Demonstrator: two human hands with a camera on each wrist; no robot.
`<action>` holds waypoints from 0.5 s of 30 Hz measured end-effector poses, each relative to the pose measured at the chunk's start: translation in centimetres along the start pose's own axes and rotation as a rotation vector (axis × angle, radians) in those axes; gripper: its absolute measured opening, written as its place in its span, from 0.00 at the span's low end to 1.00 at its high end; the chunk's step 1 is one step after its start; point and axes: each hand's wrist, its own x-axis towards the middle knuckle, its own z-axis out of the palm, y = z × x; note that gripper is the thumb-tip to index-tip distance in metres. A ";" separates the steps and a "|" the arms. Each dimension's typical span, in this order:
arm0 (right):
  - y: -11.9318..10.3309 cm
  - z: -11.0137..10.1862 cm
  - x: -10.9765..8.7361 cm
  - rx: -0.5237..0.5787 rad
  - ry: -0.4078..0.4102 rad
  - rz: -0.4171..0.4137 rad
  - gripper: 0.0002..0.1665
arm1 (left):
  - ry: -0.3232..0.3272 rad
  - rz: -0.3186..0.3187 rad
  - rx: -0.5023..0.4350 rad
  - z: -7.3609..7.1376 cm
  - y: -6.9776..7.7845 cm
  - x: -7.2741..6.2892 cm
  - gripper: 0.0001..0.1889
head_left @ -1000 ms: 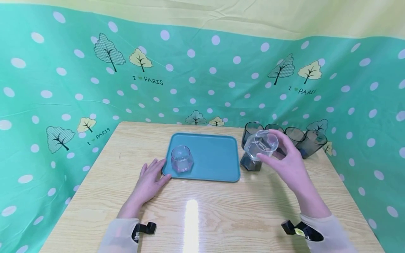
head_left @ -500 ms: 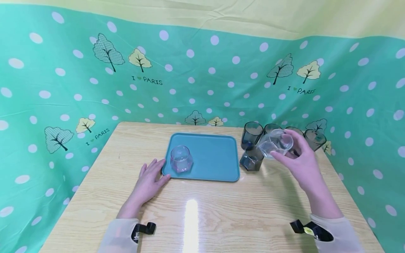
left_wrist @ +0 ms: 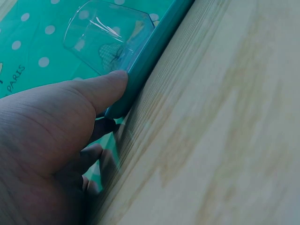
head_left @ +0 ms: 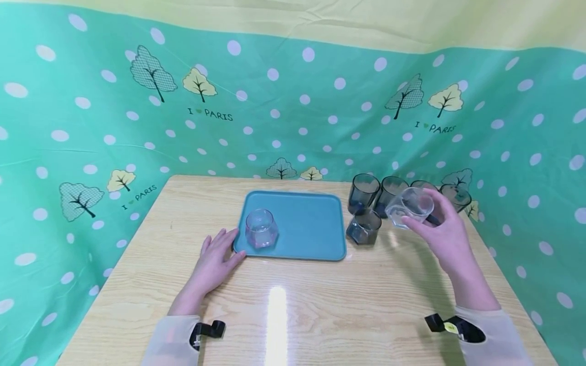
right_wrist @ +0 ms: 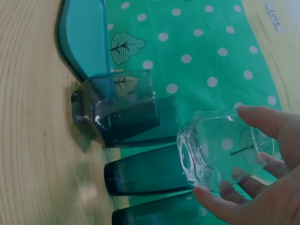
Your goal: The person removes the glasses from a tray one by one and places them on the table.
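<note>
My right hand (head_left: pixel 446 229) holds a clear glass (head_left: pixel 409 207) tilted above the table, thumb on one side and fingers on the other. In the right wrist view, the clear glass (right_wrist: pixel 220 150) has a thick faceted base. A short smoky glass (head_left: pixel 363 227) stands just left of it, beside the blue tray (head_left: pixel 306 229). Another glass, clear with a pinkish tint (head_left: pixel 261 229), stands upright on the tray's left side. My left hand (head_left: pixel 215 264) rests at the tray's front left corner; its thumb touches the rim, as the left wrist view shows.
Tall smoky glasses (head_left: pixel 364 194) stand in a row at the table's back right, partly hidden by the right hand and clear glass. A green dotted curtain (head_left: pixel 256 127) hangs behind and beside the wooden table (head_left: pixel 329 310).
My right hand has carried the clear glass to the right, away from above the short smoky glass. My left hand has stayed at the tray corner.
</note>
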 end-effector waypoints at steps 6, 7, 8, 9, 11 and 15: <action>0.9 -0.3 0.1 -0.024 0.002 0.032 0.57 | 0.000 -0.001 -0.001 0.0 0.0 0.0 0.38; 1.0 -0.3 0.2 -0.028 0.003 0.039 0.57 | 0.000 -0.001 -0.001 0.0 0.0 0.0 0.38; 1.2 -0.3 0.2 -0.032 0.003 0.046 0.57 | 0.000 -0.001 -0.001 0.0 0.0 0.0 0.38; 1.4 -0.3 0.2 -0.034 0.003 0.055 0.57 | 0.000 -0.002 0.000 0.0 0.0 0.0 0.38; 1.8 -0.4 0.3 -0.032 -0.001 0.073 0.58 | 0.000 -0.002 -0.003 -0.1 0.0 0.0 0.38; 2.6 -0.4 0.3 -0.034 -0.019 0.101 0.59 | -0.002 -0.002 -0.007 -0.1 0.1 0.0 0.38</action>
